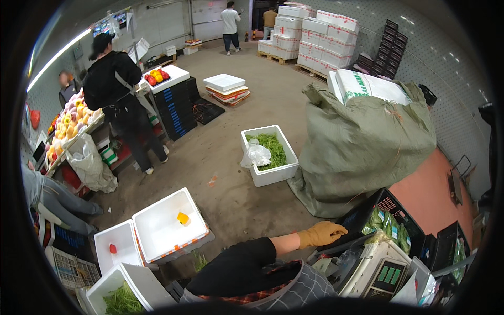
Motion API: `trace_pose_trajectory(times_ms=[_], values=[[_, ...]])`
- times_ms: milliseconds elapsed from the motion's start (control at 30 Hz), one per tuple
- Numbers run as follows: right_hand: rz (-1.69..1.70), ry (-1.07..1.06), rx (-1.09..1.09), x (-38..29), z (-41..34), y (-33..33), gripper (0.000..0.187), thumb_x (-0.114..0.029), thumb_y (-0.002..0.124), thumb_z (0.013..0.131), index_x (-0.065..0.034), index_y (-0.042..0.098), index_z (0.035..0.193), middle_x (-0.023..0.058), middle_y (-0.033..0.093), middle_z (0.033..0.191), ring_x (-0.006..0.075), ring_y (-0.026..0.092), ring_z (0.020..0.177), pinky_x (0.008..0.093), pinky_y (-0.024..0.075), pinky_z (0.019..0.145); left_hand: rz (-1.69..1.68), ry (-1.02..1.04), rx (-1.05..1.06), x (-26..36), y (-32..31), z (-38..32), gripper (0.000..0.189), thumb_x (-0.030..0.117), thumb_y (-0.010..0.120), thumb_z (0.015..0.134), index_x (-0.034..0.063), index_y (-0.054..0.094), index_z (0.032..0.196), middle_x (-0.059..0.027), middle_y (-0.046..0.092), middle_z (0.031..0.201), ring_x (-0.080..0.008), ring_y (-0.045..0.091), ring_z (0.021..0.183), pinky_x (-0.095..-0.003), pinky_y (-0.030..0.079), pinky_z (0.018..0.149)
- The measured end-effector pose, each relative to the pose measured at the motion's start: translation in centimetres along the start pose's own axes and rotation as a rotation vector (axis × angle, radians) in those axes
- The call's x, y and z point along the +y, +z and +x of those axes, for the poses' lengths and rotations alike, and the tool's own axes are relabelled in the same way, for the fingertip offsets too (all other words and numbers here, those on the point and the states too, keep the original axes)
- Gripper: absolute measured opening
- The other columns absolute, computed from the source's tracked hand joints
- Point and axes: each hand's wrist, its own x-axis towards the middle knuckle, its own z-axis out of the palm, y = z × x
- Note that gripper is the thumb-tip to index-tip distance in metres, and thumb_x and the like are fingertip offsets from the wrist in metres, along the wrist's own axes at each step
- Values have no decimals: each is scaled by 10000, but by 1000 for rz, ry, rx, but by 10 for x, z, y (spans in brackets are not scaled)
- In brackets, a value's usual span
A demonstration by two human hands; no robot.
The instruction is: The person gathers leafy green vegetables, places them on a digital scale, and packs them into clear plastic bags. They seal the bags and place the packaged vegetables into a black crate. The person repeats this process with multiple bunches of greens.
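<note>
My left hand (322,234), in a tan-brown glove, reaches to the right from a black sleeve. Its fingers lie at the near side of a black plastic crate (393,204); whether they grip its edge is unclear. In that crate are bagged green vegetables (388,228) with white labels. Just beyond my arm, close to the crate, stands a worn weighing scale (372,263) with a green-lit display panel (390,274). Below the arm shows my grey checked apron (299,285). My right hand is out of view.
Leafy greens fill a white foam box (275,179) on the floor ahead. Beside it stands a large green woven sack (366,145) holding foam boxes. More foam boxes (157,232) sit at the left. A person in black (114,78) stands by a fruit display (71,118).
</note>
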Motion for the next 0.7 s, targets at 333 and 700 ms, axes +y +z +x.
trace_pose_trajectory(times_ms=[333, 700], values=[[115, 426, 75, -8, -23, 13, 354, -278, 602, 887, 56, 660, 987, 182, 687, 864, 240, 640, 764, 349, 504, 728, -41, -20, -250, -13, 16, 38, 286, 147, 545, 858, 104, 620, 1131, -126, 668, 1011, -283, 647, 883, -350, 502, 783], [-134, 669, 99, -48, -25, 23, 453, -400, 569, 896, 19, 662, 1041, 205, 651, 1025, 278, 598, 997, 371, 426, 905, -246, 84, -461, -17, 81, 134, 264, 183, 556, 869, 54, 637, 1084, -146, 674, 966, -286, 657, 841, -344, 509, 742]])
